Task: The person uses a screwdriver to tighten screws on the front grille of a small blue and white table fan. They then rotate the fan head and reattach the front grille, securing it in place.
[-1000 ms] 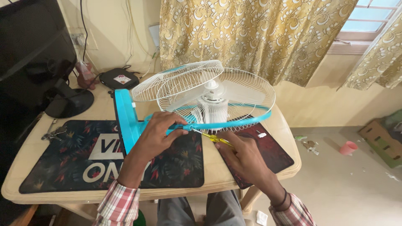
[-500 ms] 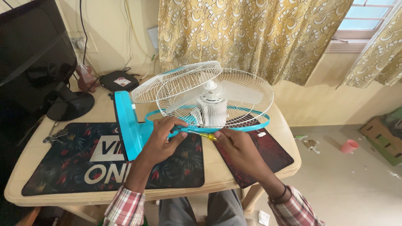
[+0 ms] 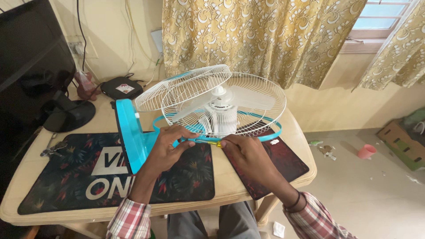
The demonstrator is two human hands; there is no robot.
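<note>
Table [image 3: 265,186]: pale wood, filling the lower half of my view, with two mats laid on it.

Curtain [image 3: 261,35]: yellow with a white flower print, at 12 o'clock behind the table.

Monitor [image 3: 31,62]: black, at 10 o'clock, its round foot on the tabletop.

Fan [image 3: 221,106]: lying on the table near the centre of my view, white wire cage facing up, one cage half tilted open at 11 o'clock, turquoise base [image 3: 128,135] standing on edge at 9 o'clock of the cage. A turquoise ring [image 3: 270,135] runs round the cage's lower rim.

Dark leaf-print mat [image 3: 88,172]: at 8 o'clock under the base. Red mat [image 3: 283,163]: at 4 o'clock.

Left hand [image 3: 166,148]: I see it curled, fingers closed round the ring at the cage's 7 o'clock edge, thumb below.

Right hand [image 3: 250,155]: closed round a screwdriver [image 3: 214,142], whose yellow handle end shows just past the fingertips; its shaft points toward 9 o'clock and meets the ring just beside my left fingers.

Small black box [image 3: 120,87]: at 11 o'clock, cables running to the wall.

Pink cup [image 3: 366,151]: on the floor at 3 o'clock.

Keys [image 3: 53,148]: at 9 o'clock on the table edge.
</note>
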